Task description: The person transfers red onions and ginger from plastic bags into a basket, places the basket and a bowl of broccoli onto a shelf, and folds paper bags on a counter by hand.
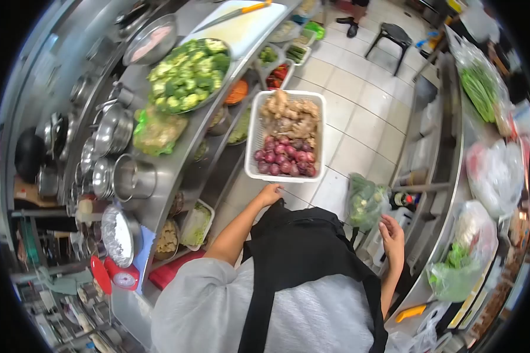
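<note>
My left hand [271,194] is just below the near rim of a white plastic basket [250,138]. Its fingers look curled, but they are too small and blurred to show whether they hold anything, and I cannot tell whether they touch the rim. Inside the basket, ginger [291,112] lies at the far end and red onions [284,157] at the near end. My right hand [393,235] is held out to the right with fingers loosely bent and apart, holding nothing. Close by it is a plastic bag of green vegetables [365,203].
A steel counter on the left carries a bowl of cut broccoli [188,76], a cutting board [244,29] with a knife [235,15], and steel pots [134,176]. Bagged vegetables [462,259] lie on the right counter. A black stool [390,38] and a person's shoe [352,28] are farther down the tiled aisle.
</note>
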Action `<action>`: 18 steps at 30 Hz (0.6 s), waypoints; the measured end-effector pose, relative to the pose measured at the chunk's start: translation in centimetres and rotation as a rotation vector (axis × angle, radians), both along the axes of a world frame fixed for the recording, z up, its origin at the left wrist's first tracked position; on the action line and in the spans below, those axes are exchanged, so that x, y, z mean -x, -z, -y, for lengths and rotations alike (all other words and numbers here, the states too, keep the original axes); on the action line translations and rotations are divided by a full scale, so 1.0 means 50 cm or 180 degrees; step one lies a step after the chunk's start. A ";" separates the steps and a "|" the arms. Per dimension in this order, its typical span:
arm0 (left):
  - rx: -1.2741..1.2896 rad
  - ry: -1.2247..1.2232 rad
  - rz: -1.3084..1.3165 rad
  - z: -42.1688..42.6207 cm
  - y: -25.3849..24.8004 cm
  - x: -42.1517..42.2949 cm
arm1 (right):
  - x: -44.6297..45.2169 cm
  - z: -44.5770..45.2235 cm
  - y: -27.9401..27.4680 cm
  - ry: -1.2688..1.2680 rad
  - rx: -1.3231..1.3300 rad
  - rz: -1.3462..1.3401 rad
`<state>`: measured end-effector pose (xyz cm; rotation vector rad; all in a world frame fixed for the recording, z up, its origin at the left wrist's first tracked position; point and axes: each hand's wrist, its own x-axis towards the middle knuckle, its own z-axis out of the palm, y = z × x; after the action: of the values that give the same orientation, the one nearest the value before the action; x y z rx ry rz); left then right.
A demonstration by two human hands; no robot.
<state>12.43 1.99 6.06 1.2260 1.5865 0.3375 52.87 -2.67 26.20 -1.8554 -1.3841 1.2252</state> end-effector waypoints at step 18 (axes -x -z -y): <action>-0.1407 -0.2968 -0.3003 -0.105 -0.505 0.587 | 0.526 -0.212 -0.049 -0.1590 0.0007 -0.0552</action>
<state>-16.93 7.24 31.30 0.8960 3.0115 0.7993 26.59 7.95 28.66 -1.4012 -1.8052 1.5798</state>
